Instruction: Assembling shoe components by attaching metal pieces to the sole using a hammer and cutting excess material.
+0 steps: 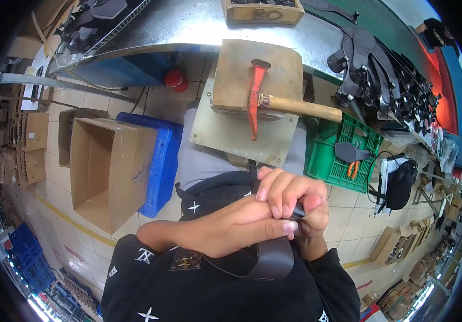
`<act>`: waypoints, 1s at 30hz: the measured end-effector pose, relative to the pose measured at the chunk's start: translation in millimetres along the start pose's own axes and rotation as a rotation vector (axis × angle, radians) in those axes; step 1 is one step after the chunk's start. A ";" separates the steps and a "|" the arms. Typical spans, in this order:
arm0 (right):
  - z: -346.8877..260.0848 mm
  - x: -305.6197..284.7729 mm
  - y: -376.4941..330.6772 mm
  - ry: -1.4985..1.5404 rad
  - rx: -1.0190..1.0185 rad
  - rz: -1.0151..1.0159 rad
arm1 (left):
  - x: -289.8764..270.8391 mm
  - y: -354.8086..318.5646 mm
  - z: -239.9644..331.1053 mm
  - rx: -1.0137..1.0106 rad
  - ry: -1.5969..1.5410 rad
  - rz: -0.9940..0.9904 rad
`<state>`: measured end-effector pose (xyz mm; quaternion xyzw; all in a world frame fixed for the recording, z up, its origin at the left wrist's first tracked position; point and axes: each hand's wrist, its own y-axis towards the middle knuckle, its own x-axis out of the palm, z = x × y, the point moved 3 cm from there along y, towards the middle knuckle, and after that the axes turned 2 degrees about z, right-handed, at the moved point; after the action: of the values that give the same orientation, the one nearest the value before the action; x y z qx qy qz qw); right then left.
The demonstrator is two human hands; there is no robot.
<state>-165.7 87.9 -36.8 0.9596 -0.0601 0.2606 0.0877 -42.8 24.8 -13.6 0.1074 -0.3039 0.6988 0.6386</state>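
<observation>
A dark strap (273, 258) of leather-like material is gripped close to my chest by both hands. My left hand (231, 225) reaches across from the left and closes over the strap's upper end. My right hand (295, 201) wraps that same end from the right, fingers curled over the left fingertips. The strap hangs below them in a loop against my black top. Beyond the hands, on my lap, lies a flat board (236, 129) with a wooden block (231, 80) on it. A hammer with a red head (255, 96) and wooden handle rests on the block.
An open cardboard box (110, 172) and a blue crate (161, 161) stand on the tiled floor at left. A green crate (344, 155) with orange-handled pliers sits at right. A metal table edge (188, 27) runs across the top, with several black straps (387, 80) piled at right.
</observation>
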 end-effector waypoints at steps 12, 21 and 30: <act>18.6 -21.8 -15.1 0.295 0.152 -0.003 | -156.4 22.9 -152.6 0.080 0.070 -0.083; 23.1 -69.0 4.2 -0.363 -0.164 0.223 | -128.3 17.1 39.0 0.613 0.206 0.853; 49.4 -178.4 -104.2 -0.154 -0.087 0.925 | -306.8 -116.3 241.5 1.053 1.058 2.151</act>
<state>-277.6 192.3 -184.1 0.8440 -0.4985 0.1977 -0.0021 60.6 -364.7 46.0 -0.2379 0.3568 0.8477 -0.3123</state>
